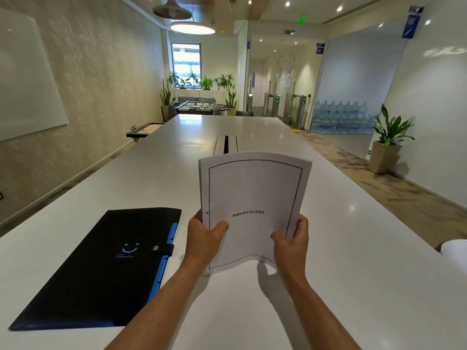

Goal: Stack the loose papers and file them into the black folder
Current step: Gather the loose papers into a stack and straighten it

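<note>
A stack of white papers (255, 193) stands upright on its bottom edge on the white table (353, 274), its top sheet printed with a black border and the word BIBLIOGRAPHY. My left hand (204, 236) grips the stack's lower left side, thumb on the front. On the lower right side my right hand (293, 238) holds it the same way. The black folder (101, 269) lies flat to the left of my left forearm, snapped closed, with a blue smiley mark and blue tabs along its right edge.
A cable slot (225, 144) runs down the table's middle behind the papers. A white object (454, 248) sits at the table's right edge. A potted plant (388, 142) stands on the floor to the right; water bottles are stacked beyond.
</note>
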